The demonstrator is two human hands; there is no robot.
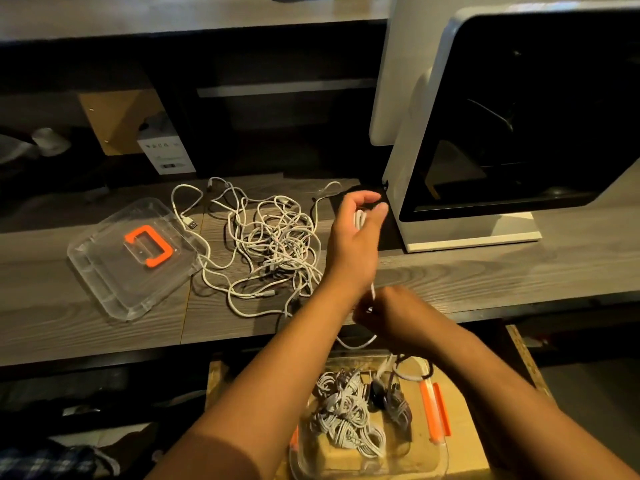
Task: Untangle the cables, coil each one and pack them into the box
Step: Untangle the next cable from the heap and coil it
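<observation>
A tangle of white cables (273, 240) lies on the grey wood-grain desk (485, 271). My left hand (356, 230) is raised to the right of the tangle and holds loops of a white cable (360, 218) between thumb and fingers. Below it my right hand (384, 311) pinches the same cable near the desk's front edge; a length of it hangs down in a curve. The clear plastic box (440, 459) with orange latches sits below the desk edge and holds several coiled white cables (346, 420) and a dark one.
The box's clear lid (104, 265) with an orange handle lies on the desk to the left of the tangle. A large white machine with a dark window (502, 133) stands at the right. Cardboard boxes sit on the shelf behind.
</observation>
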